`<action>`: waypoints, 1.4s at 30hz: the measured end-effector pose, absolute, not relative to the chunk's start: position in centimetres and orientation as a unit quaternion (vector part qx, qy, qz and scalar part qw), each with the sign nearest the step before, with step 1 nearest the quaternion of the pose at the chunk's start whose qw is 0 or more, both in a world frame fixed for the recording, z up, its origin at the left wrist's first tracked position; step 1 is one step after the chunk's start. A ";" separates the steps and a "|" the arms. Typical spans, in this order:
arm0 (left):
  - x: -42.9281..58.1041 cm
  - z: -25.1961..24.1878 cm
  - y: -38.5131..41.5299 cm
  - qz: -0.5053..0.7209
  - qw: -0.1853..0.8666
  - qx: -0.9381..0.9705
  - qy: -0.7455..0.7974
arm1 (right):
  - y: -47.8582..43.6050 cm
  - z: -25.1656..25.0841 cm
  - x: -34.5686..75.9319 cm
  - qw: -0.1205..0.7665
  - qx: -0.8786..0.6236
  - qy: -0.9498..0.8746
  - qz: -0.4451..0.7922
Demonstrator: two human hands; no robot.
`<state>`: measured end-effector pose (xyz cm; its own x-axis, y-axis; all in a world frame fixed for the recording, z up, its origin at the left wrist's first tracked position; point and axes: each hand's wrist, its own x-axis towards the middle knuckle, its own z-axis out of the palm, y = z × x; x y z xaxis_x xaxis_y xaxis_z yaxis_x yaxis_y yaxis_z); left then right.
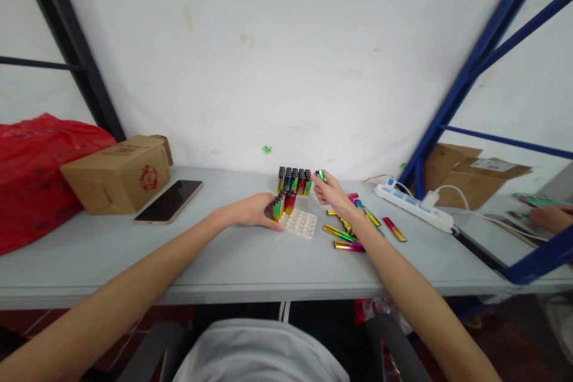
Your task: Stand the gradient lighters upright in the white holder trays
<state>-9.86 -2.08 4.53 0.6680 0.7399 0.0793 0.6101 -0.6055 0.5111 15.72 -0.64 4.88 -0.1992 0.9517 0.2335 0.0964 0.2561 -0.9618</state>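
Observation:
A white plastic tray [305,224] with rows of small slots lies on the table. Upright shiny lighters [290,202] in green, gold and red fill its left side. My left hand [259,211] grips the tray's left end, thumb along the front and fingers behind the lighters. Pinched in my right hand [330,191], raised right of the tray, is a lighter [320,175], of which only a greenish end shows. Behind stands a block of upright multicoloured lighters [293,180] with black tops. Loose lighters [340,233] lie scattered under and around my right forearm.
To the left are a phone [169,202], a cardboard box [120,176] and a red bag [42,173]. A white power strip [414,208] lies at the right beside the blue rack post [441,113]. Another person's hand [550,218] shows beyond it.

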 end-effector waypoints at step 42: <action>-9.9 4.4 -1.9 0.132 0.209 0.887 0.390 | -2.3 4.5 13.8 0.338 -0.489 -0.804 0.003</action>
